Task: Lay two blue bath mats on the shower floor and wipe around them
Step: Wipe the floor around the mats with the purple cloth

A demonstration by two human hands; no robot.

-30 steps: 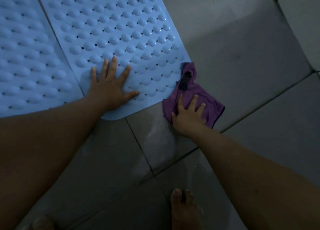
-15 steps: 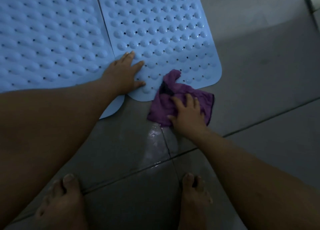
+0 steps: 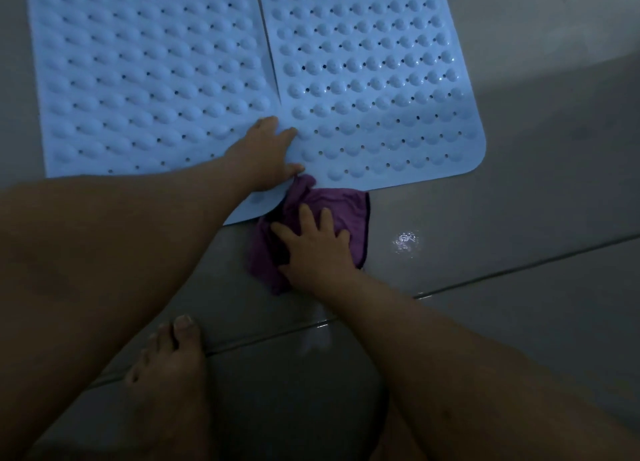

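Since the earlier frame, the cloth (image 3: 311,225) has slid leftward, now just beside the left hand (image 3: 268,152). Left hand: fingers straight, pressing the mats' seam. Right hand (image 3: 317,249): spread flat on the cloth. Count: two mats, left mat (image 3: 145,72) and right mat (image 3: 374,79), one cloth, one foot (image 3: 169,384), all on the floor (image 3: 519,218).

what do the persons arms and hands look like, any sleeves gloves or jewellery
Both forearms are bare right up to the frame edge, with no sleeves in view. The left hand and right hand wear no gloves, and no rings, watch or bracelet can be seen. The dim light hides finer detail.
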